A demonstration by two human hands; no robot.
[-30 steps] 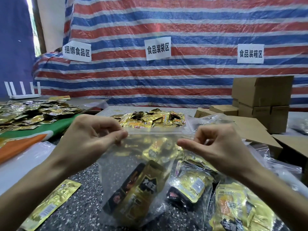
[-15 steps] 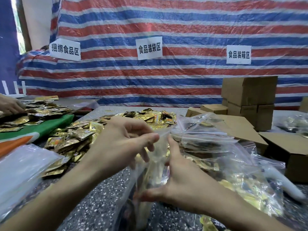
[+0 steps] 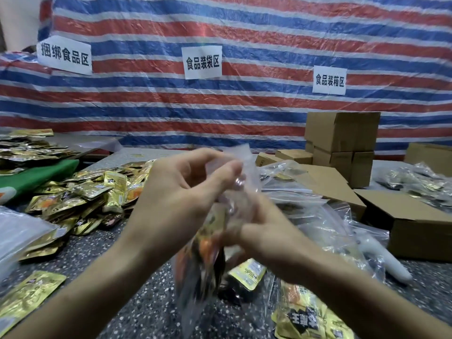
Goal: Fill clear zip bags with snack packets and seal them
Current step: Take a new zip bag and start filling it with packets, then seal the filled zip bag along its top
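I hold a clear zip bag [image 3: 203, 263] edge-on over the speckled table, with gold and orange snack packets inside. My left hand [image 3: 181, 192] pinches the bag's top strip between thumb and fingers. My right hand [image 3: 266, 231] grips the bag just below, its fingers wrapped around the plastic. The image is blurred here, so the zip line itself is hard to make out. A heap of loose gold snack packets [image 3: 83, 194] lies to the left of my hands.
Filled clear bags [image 3: 315, 211] pile up on the right beside flat and stacked cardboard boxes [image 3: 342, 140]. Single packets lie at the near left [image 3: 27, 297] and near right [image 3: 305, 319]. More packets sit on a green surface [image 3: 31, 172] far left. A striped tarp hangs behind.
The bag went from held wide and flat by its top corners to turned edge-on. My hands came together at its top, and my view shifted right.
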